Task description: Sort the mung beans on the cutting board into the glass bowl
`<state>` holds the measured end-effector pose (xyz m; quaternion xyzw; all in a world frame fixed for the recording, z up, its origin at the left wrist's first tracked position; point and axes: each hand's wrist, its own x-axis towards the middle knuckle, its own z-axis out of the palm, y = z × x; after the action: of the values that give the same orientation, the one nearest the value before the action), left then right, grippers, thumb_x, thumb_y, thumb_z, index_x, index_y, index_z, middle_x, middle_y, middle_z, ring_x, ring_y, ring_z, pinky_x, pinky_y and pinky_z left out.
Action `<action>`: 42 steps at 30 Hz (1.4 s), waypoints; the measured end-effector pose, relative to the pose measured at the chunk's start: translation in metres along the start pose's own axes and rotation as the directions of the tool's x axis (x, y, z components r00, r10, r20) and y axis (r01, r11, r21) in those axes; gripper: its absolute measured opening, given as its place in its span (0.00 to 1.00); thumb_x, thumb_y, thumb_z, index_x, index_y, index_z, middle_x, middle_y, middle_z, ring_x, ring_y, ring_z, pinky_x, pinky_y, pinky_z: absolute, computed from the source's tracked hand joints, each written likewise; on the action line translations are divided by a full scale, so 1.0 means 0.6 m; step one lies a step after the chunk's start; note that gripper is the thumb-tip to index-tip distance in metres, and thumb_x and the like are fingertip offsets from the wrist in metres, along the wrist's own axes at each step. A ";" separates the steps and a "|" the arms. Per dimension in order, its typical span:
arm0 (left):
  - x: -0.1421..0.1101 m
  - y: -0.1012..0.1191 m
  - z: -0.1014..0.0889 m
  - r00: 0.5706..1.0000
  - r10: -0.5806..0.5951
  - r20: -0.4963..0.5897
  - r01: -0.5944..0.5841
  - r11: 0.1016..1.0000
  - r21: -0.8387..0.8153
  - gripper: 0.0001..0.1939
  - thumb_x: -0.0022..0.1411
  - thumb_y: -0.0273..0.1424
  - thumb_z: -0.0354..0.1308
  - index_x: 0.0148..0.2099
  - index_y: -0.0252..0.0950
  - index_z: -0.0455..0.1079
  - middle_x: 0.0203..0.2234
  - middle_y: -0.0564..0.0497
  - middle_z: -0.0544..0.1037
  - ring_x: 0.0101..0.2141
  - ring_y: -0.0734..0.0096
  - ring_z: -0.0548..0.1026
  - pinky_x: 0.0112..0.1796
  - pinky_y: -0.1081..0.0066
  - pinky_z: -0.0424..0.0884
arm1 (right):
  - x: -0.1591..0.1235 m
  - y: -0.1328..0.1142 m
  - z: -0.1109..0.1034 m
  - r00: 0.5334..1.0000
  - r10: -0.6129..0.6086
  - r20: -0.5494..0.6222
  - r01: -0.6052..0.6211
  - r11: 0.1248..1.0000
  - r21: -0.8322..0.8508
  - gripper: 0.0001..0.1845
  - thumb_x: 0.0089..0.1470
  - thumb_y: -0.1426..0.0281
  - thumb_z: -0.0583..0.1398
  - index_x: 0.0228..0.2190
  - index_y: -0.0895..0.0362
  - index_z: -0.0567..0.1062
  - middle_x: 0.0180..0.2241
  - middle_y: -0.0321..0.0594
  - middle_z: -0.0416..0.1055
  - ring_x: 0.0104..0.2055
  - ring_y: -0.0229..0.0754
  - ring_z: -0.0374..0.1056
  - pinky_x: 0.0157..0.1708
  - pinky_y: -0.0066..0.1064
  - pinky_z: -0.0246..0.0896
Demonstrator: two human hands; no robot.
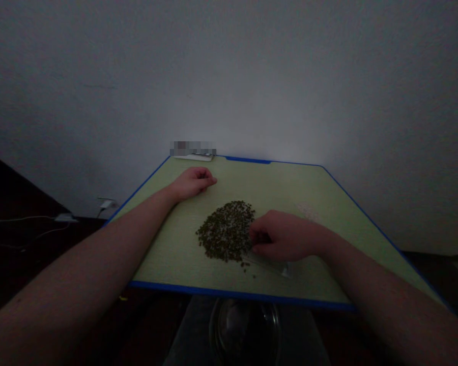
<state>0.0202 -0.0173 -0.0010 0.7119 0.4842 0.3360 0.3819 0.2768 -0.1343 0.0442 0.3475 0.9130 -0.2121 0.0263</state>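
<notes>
A heap of small green-brown grains, like beans or seeds (223,231), lies on the pale green tabletop (275,183), with whitish grains showing among them. My right hand (280,235) is at the heap's right edge, fingers curled toward the thumb; whatever is between the fingertips is hidden. Beneath this hand, a clear, flat plastic-looking piece (285,269) sticks out. My left hand (194,183) rests on the table behind the heap to the left, loosely closed, and no object shows in it. Some pale grains (308,209) are scattered past my right wrist.
Blue edging (236,296) borders the table, which stands against a grey wall (252,76). A whitish flat object (194,157), partly blurred, lies at the far left corner. A round glassy bowl or lid (246,330) sits at my lap. White cables (66,217) are at left.
</notes>
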 end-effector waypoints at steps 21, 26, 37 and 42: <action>0.000 0.001 0.001 1.000 -0.015 -0.002 0.015 1.000 -0.014 0.13 0.51 0.39 0.59 0.26 0.35 0.62 0.12 0.59 0.63 0.14 0.81 0.57 0.18 0.76 0.52 | -0.001 -0.005 -0.004 1.000 0.012 0.028 -0.012 1.000 0.000 0.04 0.45 0.71 0.58 0.25 0.58 0.73 0.21 0.33 0.67 0.21 0.32 0.57 0.20 0.25 0.46; 0.000 0.000 0.000 1.000 -0.001 0.003 0.001 1.000 -0.010 0.13 0.51 0.39 0.59 0.26 0.35 0.63 0.13 0.59 0.63 0.15 0.82 0.58 0.18 0.76 0.53 | 0.001 -0.007 0.001 1.000 -0.014 0.009 0.014 1.000 0.006 0.04 0.46 0.70 0.58 0.25 0.58 0.72 0.21 0.33 0.67 0.21 0.32 0.57 0.20 0.25 0.45; 0.001 -0.001 0.000 1.000 0.007 0.005 -0.007 1.000 -0.003 0.12 0.52 0.39 0.58 0.27 0.35 0.63 0.13 0.59 0.64 0.14 0.81 0.57 0.18 0.76 0.53 | 0.009 -0.015 0.009 0.998 -0.005 -0.058 0.006 1.000 0.009 0.05 0.46 0.71 0.57 0.26 0.58 0.73 0.21 0.34 0.67 0.21 0.33 0.56 0.22 0.26 0.43; -0.001 0.002 0.000 1.000 0.006 -0.001 -0.006 1.000 -0.003 0.13 0.52 0.39 0.59 0.26 0.35 0.63 0.13 0.59 0.63 0.15 0.81 0.58 0.18 0.76 0.52 | 0.010 -0.018 0.008 0.999 -0.007 -0.034 0.008 1.000 0.017 0.04 0.46 0.71 0.57 0.25 0.58 0.72 0.21 0.34 0.66 0.21 0.33 0.55 0.21 0.26 0.43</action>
<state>0.0205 -0.0180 -0.0002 0.7125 0.4819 0.3385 0.3817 0.2648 -0.1400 0.0425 0.3480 0.9127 -0.2139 0.0072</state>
